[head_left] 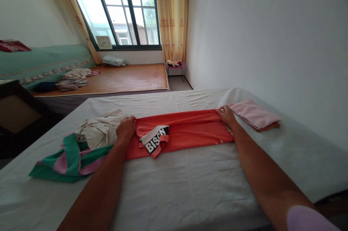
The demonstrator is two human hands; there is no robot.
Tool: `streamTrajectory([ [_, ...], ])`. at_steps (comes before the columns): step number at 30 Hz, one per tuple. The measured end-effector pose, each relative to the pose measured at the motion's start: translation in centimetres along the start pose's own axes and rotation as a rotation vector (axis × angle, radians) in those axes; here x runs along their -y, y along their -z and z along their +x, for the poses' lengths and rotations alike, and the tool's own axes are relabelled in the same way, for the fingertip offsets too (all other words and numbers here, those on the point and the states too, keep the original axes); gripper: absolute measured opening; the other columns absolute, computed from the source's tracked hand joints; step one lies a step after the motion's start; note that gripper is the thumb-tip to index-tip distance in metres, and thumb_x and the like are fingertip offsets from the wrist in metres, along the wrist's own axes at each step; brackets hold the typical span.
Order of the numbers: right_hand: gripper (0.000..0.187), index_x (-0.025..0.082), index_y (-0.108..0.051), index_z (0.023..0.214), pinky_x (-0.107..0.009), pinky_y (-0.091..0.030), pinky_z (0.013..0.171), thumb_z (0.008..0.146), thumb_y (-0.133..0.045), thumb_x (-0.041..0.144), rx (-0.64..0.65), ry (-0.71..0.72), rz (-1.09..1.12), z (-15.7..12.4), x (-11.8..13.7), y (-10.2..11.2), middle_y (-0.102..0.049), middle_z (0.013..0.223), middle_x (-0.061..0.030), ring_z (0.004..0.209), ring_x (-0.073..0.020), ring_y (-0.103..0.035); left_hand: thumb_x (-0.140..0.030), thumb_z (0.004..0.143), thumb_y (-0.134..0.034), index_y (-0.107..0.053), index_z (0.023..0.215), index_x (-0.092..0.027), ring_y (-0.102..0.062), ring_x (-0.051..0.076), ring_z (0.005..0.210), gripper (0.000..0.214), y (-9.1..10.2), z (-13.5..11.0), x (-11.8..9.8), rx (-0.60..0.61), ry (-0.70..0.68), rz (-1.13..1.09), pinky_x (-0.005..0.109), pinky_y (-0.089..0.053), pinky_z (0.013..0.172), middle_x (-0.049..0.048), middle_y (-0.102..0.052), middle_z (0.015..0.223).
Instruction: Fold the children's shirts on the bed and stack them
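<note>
I have the orange cloth (198,129) laid crosswise in front of me on the white sheet (174,194), my left grip (126,129) closed on its far left corner and my right grip (226,115) pinching the far right one. Holding both ends at once seems meant to keep the far edge straight and the layers flat between my arms. The lettered flap (154,144), probably a sleeve, lies turned in over the left half, likely so that it stays within the outline. The beige cloth (100,129) and the green-and-pink cloth (72,160) sit loosely heaped to my left, while the folded pink cloth (251,112) lies just beyond my right grip, perhaps to keep neat and rumpled pieces apart. My left forearm covers part of the green-and-pink cloth and the orange cloth's left end. A crease bends the letters, and pale marks near the right end are too small to read. An orange-brown edge shows beneath the folded pink cloth; whether it belongs to it, I can't tell. My purple sleeve (304,218) is cut off by the frame.
</note>
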State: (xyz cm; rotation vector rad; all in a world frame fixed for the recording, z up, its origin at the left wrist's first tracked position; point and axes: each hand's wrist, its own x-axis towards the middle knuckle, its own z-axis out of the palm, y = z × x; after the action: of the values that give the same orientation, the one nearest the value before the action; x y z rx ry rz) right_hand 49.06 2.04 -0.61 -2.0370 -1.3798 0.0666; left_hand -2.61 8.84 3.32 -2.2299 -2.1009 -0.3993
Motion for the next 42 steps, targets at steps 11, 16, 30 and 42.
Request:
streamTrajectory([
  [11, 0.041, 0.019, -0.058, 0.126, -0.044, -0.039, 0.102, 0.095, -0.041, 0.04, 0.167, 0.516, -0.188, -3.1, 5.2, -0.9, -0.06, 0.129, -0.0117, 0.122, -0.0275, -0.05, -0.037, 0.09, -0.045, -0.071, 0.101, -0.02, -0.063, 0.02, 0.09, 0.033, 2.3, -2.2, -2.1, 0.214, -0.459, -0.313, 0.03, -0.048, 0.087, 0.0045, -0.07, 0.097],
  [16, 0.039, 0.017, -0.06, 0.125, -0.046, -0.037, 0.106, 0.091, -0.048, 0.031, 0.246, 0.58, -0.138, -4.6, 7.1, -1.6, -0.059, 0.131, -0.0126, 0.124, -0.0268, -0.049, -0.034, 0.071, -0.074, -0.068, 0.112, -0.025, -0.055, 0.023, 0.117, 0.043, 4.1, -4.6, -1.9, 0.584, -0.855, -0.396, 0.031, -0.042, 0.101, 0.0044, -0.06, 0.127],
  [30, 0.101, 0.021, -0.032, 0.147, -0.052, -0.034, 0.106, 0.062, -0.082, 0.046, 0.495, 0.837, 0.27, -13.7, 20.6, -4.1, -0.043, 0.144, -0.0158, 0.132, -0.0318, -0.039, -0.038, 0.085, -0.056, -0.066, 0.088, -0.016, -0.061, 0.016, 0.083, 0.024, 3.2, -4.4, -2.3, 0.339, -0.617, -0.892, 0.031, -0.049, 0.081, 0.0043, -0.066, 0.088],
  [42, 0.025, 0.02, -0.069, 0.095, -0.034, -0.043, 0.089, 0.079, -0.056, 0.006, 0.289, 0.745, 0.297, -12.6, 22.5, -4.9, -0.07, 0.097, -0.0044, 0.098, -0.0208, -0.057, -0.045, 0.078, -0.065, -0.056, 0.086, -0.017, -0.056, 0.012, 0.068, 0.03, 4.1, -4.6, -1.1, 0.393, -0.286, -1.375, 0.023, -0.047, 0.064, -0.0027, -0.06, 0.073],
])
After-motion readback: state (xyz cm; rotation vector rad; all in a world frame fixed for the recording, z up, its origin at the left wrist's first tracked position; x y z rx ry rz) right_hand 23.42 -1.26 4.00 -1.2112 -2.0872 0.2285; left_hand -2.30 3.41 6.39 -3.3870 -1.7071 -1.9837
